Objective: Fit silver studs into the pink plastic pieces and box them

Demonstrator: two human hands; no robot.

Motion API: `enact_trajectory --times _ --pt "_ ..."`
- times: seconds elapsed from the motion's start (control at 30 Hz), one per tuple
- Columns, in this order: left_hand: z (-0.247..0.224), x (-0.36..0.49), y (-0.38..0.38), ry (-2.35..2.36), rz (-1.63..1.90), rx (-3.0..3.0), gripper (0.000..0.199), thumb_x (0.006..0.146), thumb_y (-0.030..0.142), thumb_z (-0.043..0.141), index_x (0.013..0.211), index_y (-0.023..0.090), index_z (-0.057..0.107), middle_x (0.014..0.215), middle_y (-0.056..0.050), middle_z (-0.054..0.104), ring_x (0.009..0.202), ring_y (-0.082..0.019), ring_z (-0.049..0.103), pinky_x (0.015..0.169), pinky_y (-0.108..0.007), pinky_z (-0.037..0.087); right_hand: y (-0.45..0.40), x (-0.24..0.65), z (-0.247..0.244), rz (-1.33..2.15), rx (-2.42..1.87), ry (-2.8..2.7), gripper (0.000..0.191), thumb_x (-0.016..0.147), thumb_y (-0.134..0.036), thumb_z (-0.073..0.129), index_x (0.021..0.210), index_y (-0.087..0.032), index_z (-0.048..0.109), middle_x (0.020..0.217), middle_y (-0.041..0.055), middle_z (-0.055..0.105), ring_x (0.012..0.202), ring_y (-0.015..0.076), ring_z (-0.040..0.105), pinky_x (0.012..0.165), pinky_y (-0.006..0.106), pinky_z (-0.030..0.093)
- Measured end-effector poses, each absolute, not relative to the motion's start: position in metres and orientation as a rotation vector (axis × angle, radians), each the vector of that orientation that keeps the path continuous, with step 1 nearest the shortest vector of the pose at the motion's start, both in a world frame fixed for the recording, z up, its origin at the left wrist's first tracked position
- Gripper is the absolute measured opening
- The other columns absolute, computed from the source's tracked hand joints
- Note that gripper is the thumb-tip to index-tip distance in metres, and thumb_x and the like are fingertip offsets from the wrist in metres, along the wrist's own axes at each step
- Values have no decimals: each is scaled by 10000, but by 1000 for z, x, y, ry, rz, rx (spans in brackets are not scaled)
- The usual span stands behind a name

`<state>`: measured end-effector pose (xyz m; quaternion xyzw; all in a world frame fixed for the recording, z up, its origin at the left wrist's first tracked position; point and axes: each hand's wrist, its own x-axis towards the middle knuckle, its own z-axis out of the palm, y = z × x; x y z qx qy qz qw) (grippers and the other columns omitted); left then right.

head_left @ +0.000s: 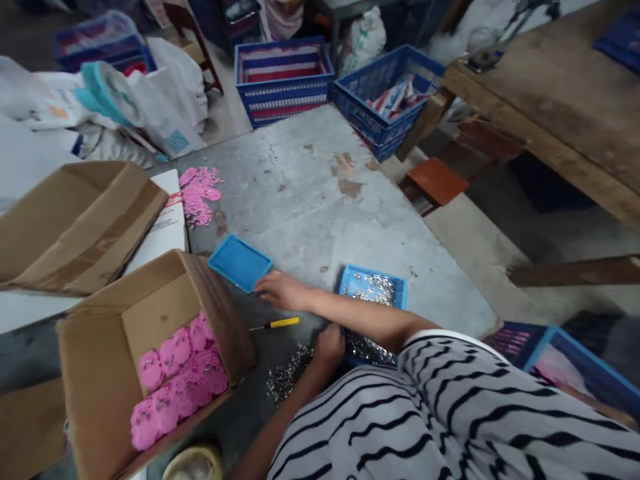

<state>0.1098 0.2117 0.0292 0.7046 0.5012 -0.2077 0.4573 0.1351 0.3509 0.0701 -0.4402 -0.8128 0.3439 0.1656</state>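
My right hand reaches across to the left, its fingers bent over the near right corner of a shallow blue plastic tray. Close to my body, my left hand is closed beside a container of small shiny metal parts; what its fingers hold is hidden. Beyond my right forearm, a light blue tray contains more small metal pieces. A loose pile of metal parts lies by my left forearm. Between the carton and my hands rests a screwdriver with a yellow handle.
An open cardboard box with pink pieces stands at left. More pink pieces lie on the grey table near its far left edge. Blue crates stand beyond the table. A yellow-rimmed tub is at the bottom.
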Motion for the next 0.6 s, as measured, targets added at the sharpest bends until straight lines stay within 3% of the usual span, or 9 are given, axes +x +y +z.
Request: enact_trajectory --times 0.13,0.3,0.4,0.5,0.6 --pt "32 110 205 1229 -555 1805 296 929 189 444 1197 129 556 1213 -136 646 1136 -229 610 953 -305 428 260 263 83 821 -1393 -1964 197 931 -199 516 975 -173 706 997 83 729 985 181 639 910 356 498" --pt "36 108 195 1292 -570 1842 267 925 186 446 1159 135 563 1203 -129 660 1141 -219 612 937 -279 415 160 388 90 896 -2387 -1374 214 898 -167 512 1009 -155 695 1093 108 708 1069 210 622 967 350 452" --pt "36 107 188 1365 -558 1843 260 919 185 468 1156 150 570 1189 -120 674 1133 -218 619 924 -278 420 139 408 77 993 -2567 -1188 286 908 -232 507 1105 -89 656 1098 170 702 1030 254 650 879 351 485" --pt "36 109 184 1452 -541 1837 269 915 194 484 1165 154 575 1133 -119 701 1092 -223 640 893 -282 435 148 395 57 1117 -2596 -1121 446 892 -380 563 1234 -95 590 1093 166 710 998 256 672 799 314 499" --pt "36 110 184 1534 -526 1842 300 903 207 510 1188 135 570 1089 -132 718 1038 -228 662 858 -280 448 167 376 40 1213 -2579 -1082 475 862 -410 617 1223 -101 598 1095 170 708 975 256 683 766 305 503"
